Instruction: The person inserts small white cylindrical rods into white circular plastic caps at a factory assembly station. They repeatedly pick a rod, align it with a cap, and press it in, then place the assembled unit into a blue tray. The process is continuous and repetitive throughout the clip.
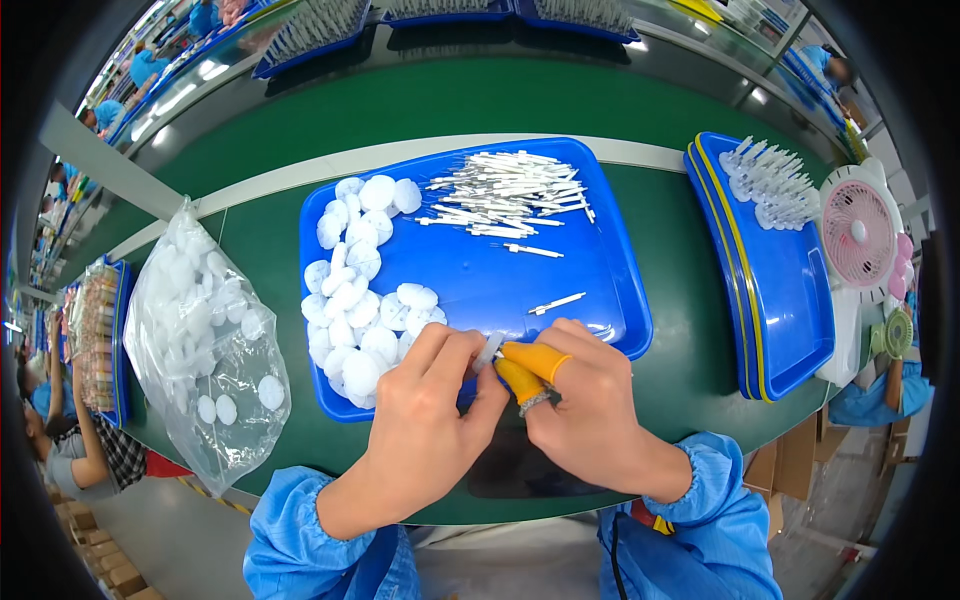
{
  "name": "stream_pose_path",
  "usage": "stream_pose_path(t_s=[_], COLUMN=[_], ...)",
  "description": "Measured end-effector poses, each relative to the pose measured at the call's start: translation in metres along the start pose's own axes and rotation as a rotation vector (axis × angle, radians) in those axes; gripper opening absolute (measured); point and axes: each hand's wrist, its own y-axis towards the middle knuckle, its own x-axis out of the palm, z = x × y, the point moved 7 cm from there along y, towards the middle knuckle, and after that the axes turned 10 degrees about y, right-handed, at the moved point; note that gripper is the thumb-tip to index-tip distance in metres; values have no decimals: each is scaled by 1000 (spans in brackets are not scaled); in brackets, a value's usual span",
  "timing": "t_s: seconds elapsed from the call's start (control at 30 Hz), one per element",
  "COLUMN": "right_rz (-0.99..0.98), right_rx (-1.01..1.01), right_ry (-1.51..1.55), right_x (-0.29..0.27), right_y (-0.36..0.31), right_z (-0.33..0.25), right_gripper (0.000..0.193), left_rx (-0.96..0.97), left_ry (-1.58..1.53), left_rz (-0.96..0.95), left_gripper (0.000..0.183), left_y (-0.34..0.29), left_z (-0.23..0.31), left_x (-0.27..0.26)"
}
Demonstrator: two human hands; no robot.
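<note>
Over the front edge of a blue tray [610, 290], my two hands meet with fingertips almost touching. My left hand [420, 430] is closed in a pinch on a small white translucent disc [488, 352], seen nearly edge-on. Yellow covers sit on the thumb and index finger of my right hand [600, 400]. Those fingers are pressed together against the disc; a thin white part seems to lie between them, mostly hidden. White round discs [362, 262] are heaped along the tray's left side. Slim white sticks with thin metal tips [510, 195] form a pile at its back, and one stick [556, 303] lies apart.
Left of the tray rests a clear plastic bag [200, 350] of similar discs. At right are stacked blue and yellow trays [775, 300] with upright white assembled pieces [775, 185], beside a pink fan [858, 235]. Filled trays [315, 35] stand beyond a rail. Other people work farther off.
</note>
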Motion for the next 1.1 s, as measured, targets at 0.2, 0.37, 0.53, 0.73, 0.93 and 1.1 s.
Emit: stream_pose_path(t_s=[0.2, 0.37, 0.53, 0.73, 0.93, 1.1], right_rz=[-79, -169, -191, -270, -245, -245], right_rx=[29, -36, 63, -48, -11, -64], right_ry=[-206, -382, 40, 29, -27, -96], right_x=[-35, -34, -24, -15, -19, -15], right_y=[25, 24, 17, 8, 12, 12], right_z=[23, 35, 4, 1, 9, 3], right_gripper=[24, 25, 34, 52, 53, 49], left_rx=[-9, -113, -137, -72, -72, -88], left_ry=[-20, -131, -218, -180, -130, -132], left_rz=[130, 52, 11, -2, 4, 6], left_gripper=[19, 16, 13, 14, 14, 15], left_y=[10, 14, 12, 13, 14, 11], left_z=[-6, -16, -17, -11, -9, -11], left_x=[-14, -18, -14, -11, -11, -8])
